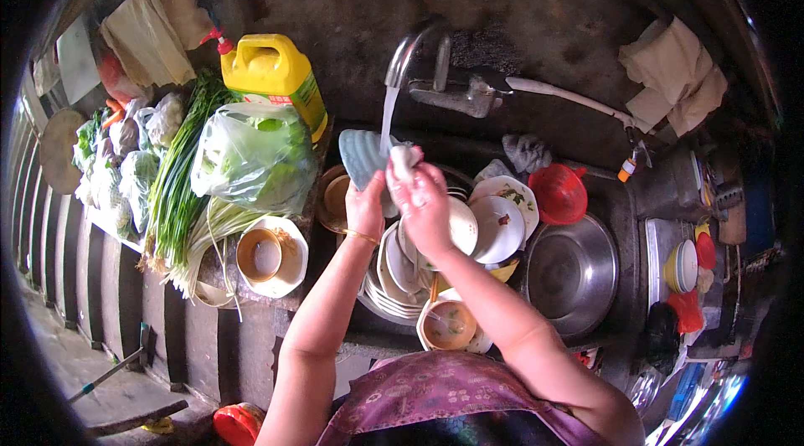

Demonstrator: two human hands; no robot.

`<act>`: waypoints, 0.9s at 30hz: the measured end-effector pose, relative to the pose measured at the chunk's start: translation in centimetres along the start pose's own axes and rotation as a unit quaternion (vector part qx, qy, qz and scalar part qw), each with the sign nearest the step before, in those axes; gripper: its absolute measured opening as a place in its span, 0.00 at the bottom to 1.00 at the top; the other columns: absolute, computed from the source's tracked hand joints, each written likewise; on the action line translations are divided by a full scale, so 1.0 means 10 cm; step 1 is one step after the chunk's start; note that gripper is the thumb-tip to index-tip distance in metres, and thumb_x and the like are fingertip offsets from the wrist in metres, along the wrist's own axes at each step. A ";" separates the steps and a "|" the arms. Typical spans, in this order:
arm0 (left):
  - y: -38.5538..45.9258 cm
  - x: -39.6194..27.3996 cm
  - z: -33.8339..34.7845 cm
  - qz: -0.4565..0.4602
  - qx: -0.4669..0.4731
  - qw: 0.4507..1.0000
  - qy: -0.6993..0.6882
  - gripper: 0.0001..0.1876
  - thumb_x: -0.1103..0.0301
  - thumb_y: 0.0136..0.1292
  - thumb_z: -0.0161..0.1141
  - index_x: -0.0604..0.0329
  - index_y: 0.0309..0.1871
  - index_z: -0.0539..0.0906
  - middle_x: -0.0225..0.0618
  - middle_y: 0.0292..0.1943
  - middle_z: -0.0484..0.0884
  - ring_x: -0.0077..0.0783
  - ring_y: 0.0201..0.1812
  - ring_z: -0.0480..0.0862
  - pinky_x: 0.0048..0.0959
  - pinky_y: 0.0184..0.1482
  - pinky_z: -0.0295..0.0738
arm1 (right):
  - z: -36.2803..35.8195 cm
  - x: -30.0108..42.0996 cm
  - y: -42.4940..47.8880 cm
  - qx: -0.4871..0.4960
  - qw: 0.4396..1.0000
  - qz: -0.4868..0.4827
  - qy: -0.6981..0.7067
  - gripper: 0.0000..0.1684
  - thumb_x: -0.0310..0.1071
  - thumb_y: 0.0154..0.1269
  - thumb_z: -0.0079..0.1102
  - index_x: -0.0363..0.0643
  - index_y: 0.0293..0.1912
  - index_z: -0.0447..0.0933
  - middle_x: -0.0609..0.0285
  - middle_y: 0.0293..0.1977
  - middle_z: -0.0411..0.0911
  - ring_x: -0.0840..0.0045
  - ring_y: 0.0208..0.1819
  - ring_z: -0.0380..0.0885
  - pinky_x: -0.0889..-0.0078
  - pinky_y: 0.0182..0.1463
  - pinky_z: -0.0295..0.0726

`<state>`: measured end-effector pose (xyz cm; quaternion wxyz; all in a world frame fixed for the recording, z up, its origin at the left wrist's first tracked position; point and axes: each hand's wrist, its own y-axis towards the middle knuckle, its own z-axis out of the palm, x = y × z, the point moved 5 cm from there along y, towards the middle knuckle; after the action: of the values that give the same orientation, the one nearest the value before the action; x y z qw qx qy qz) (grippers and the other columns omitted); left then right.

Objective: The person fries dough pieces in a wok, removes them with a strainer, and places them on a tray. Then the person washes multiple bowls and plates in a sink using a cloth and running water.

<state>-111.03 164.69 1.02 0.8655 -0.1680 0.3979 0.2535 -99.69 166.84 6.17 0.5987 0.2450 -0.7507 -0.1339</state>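
Observation:
Water runs from a chrome faucet (397,66) onto a blue-grey ribbed bowl (363,156), whose lower edge my left hand (366,204) grips. Close beside it on the right, my right hand (422,198) is closed around a wet whitish cloth or sponge (405,160). Below both hands, a stack of white plates (392,292) stands in the sink area, partly hidden by my forearms. White bowls (499,229) with food scraps lie right of my right hand. Nearer to me is a brown-rimmed bowl (449,325) with liquid and green bits in it.
Left of the sink stand a yellow jug (270,69), a plastic bag of leafy greens (254,157), green onions (182,176) and a brown bowl (259,254) on a white plate. To the right are a red plastic strainer or bowl (558,195) and a steel basin (568,279).

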 end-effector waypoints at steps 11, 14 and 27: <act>-0.25 0.12 -0.28 -0.162 0.030 0.960 -0.227 0.32 0.45 0.58 0.48 0.54 0.61 0.59 0.37 0.58 0.64 0.40 0.58 0.64 0.46 0.60 0.54 | -0.12 -1.11 -0.13 -0.053 0.793 0.450 0.407 0.25 0.43 0.50 0.64 0.44 0.46 0.69 0.62 0.43 0.71 0.73 0.47 0.69 0.63 0.48 0.69; -0.21 0.22 -0.35 -0.197 0.066 0.942 -0.265 0.33 0.43 0.58 0.46 0.53 0.62 0.58 0.38 0.60 0.62 0.41 0.59 0.62 0.46 0.61 0.54 | -0.09 -1.17 -0.13 0.072 0.703 0.495 0.505 0.23 0.42 0.50 0.62 0.47 0.46 0.70 0.63 0.40 0.74 0.73 0.43 0.72 0.65 0.44 0.73; -0.25 -0.16 -0.14 -0.345 0.093 0.933 0.036 0.32 0.38 0.57 0.43 0.54 0.55 0.64 0.43 0.45 0.74 0.39 0.46 0.74 0.44 0.49 0.66 | -0.21 -0.24 0.20 0.335 0.903 0.235 0.129 0.21 0.28 0.39 0.63 0.41 0.39 0.73 0.63 0.25 0.75 0.84 0.26 0.73 0.82 0.29 0.74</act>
<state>-111.34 161.46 1.55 0.8967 -0.2229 0.3676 -0.1053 -97.67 170.03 5.68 0.5869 0.2633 -0.7032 0.3029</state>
